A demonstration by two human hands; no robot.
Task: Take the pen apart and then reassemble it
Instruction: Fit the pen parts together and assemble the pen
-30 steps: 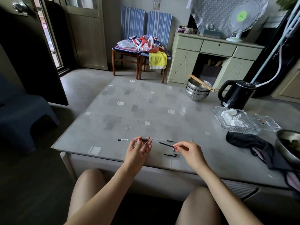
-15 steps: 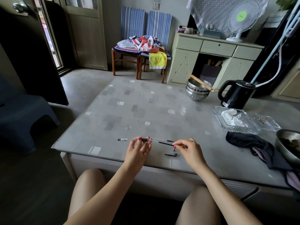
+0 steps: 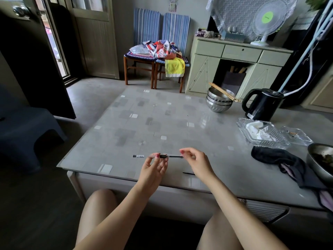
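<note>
The left hand [image 3: 155,167] pinches the clear pen barrel [image 3: 144,156], which lies flat, left to right, just above the table [image 3: 162,123]. The right hand [image 3: 195,162] pinches the thin black refill [image 3: 175,156], lined up with the barrel's open end. A small black part [image 3: 188,173] rests on the table near the right wrist.

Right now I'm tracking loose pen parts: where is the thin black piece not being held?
The thin black piece lies flat on the table near its front edge, just under the right hand and partly hidden by the wrist.
</note>
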